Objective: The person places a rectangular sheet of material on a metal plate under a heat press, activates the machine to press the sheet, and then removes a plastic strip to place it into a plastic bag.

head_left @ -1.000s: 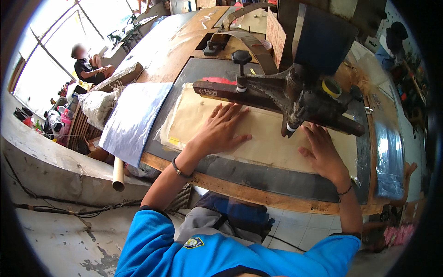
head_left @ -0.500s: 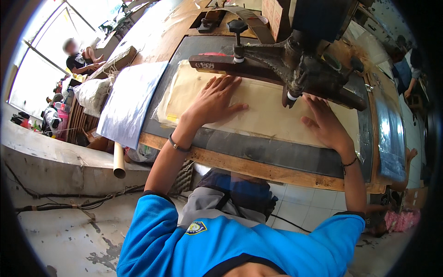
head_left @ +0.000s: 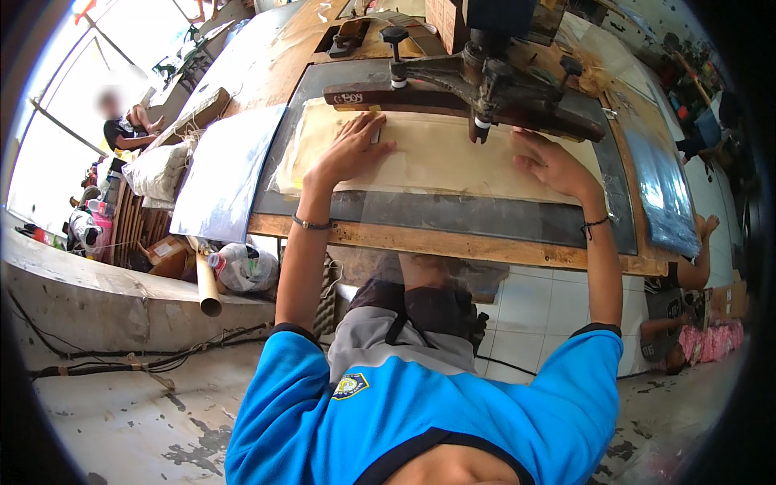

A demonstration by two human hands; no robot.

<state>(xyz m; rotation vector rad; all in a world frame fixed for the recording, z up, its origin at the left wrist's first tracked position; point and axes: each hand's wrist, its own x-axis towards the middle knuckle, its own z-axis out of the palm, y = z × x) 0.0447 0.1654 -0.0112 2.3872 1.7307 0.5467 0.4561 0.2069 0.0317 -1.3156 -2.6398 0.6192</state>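
Observation:
A cream-coloured sheet or flat stack (head_left: pixel 444 166) lies on a dark grey board, with thin clear film around its edges. My left hand (head_left: pixel 352 153) rests flat on its left part, fingers stretched towards a dark metal bar and thumb apart. Toward the sheet's right end, my right hand (head_left: pixel 558 166) lies with fingers extended and slightly bent, pointing inward, its thumb apart. Neither hand grips anything. The dark metal bar (head_left: pixel 436 101) of a press-like machine spans the sheet's far side, close to my fingertips. Whether it touches the sheet cannot be told.
A wooden edge (head_left: pixel 453 246) borders the dark board (head_left: pixel 477 218). Clear plastic sheets (head_left: pixel 222 178) lie at the left, and a bluish plastic stack (head_left: pixel 663 194) at the right. A cardboard tube (head_left: pixel 208 291) stands below left. One person (head_left: pixel 121 129) sits far left; others are at right.
The whole view has shifted, so the table sits higher in the picture. My right hand has turned, its fingers pointing more to the left. My left hand stays on the sheet, its fingers closer together.

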